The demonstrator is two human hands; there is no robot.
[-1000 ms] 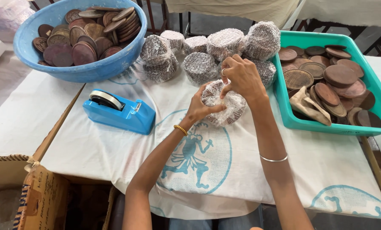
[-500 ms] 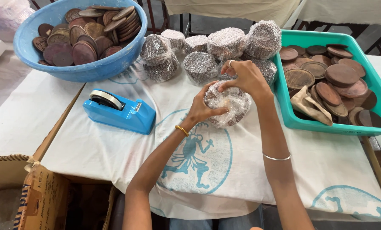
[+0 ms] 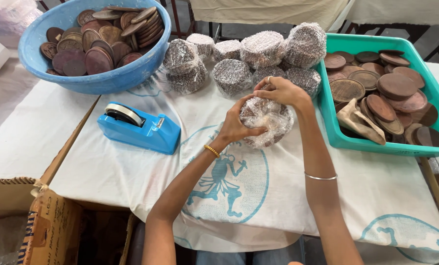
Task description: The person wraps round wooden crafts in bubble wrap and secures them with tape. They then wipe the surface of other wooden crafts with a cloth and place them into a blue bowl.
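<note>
Both my hands hold a round bundle wrapped in clear bubble wrap just above the white cloth. My left hand cups its left side with the thumb across the front. My right hand rests over the top, fingers bent on the wrap. Right behind the bundle stand several finished wrapped bundles, some stacked. A blue tape dispenser lies to the left of my left hand.
A blue round basin of brown discs sits at the back left. A teal tray with more brown discs and a folded beige cloth is at the right. An open cardboard box stands at the lower left.
The bundle has been lifted slightly and turned between my hands. My right hand has shifted over its top, and my left thumb now lies across the front.
</note>
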